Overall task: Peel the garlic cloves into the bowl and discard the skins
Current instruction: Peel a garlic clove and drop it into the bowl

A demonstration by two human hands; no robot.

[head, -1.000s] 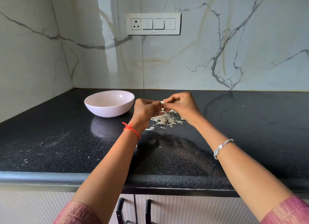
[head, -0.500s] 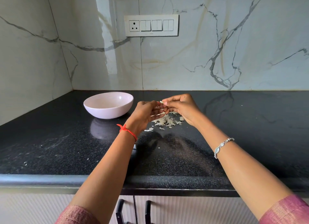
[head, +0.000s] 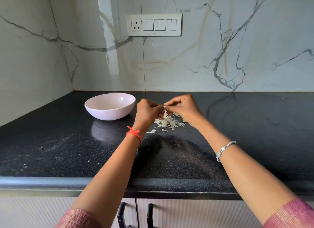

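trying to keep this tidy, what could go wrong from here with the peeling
Both the left hand and right hand pinch the clove above the skin pile, not over the bowl; a slip could drop it among the skins. The loose skins lie near the bowl, so flakes might drift in or scatter across the counter.

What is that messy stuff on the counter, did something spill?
Garlic skins lie heaped on the counter, right of the bowl, below the left hand and right hand pinching a garlic clove. A few flakes lie scattered near the front left edge. That's peeling waste, not a spill; the bowl stands upright.
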